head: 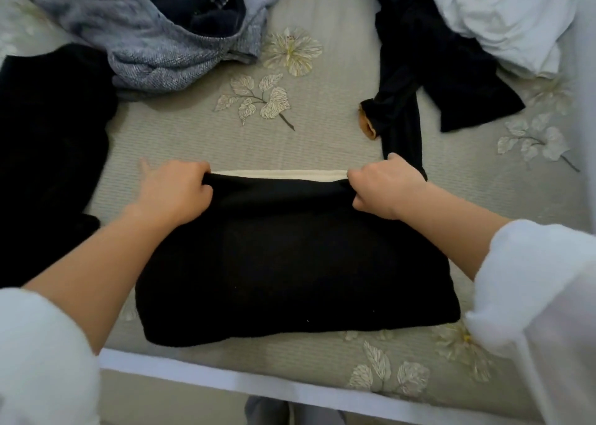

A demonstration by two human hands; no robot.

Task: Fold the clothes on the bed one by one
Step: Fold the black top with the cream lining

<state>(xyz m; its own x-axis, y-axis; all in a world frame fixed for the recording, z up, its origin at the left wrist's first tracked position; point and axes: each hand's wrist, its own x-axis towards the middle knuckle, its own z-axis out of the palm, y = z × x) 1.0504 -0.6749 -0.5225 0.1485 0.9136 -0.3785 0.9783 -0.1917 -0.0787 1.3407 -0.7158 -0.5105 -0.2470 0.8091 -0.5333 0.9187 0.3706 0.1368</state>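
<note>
Surface: bed (290, 140), grey-green cover sewn with pale flowers and leaves.
Near edge, middle: folded black garment (290, 263) (a cream strip shows along its far side).
Left: black garment (48, 150).
Far left: crumpled grey knit (145, 44).
Far right: black long-sleeved top (429, 63), touching white cloth (503, 15).

Your left hand (175, 192) and right hand (385, 187) each grip a far corner of the black garment (290, 263) lying folded on the floral bedspread (258, 144), with a cream edge (280, 173) (possibly its lining) showing just beyond. A grey knit (145, 34), another black garment (429, 69) and white cloth (509, 15) lie farther back.
</note>
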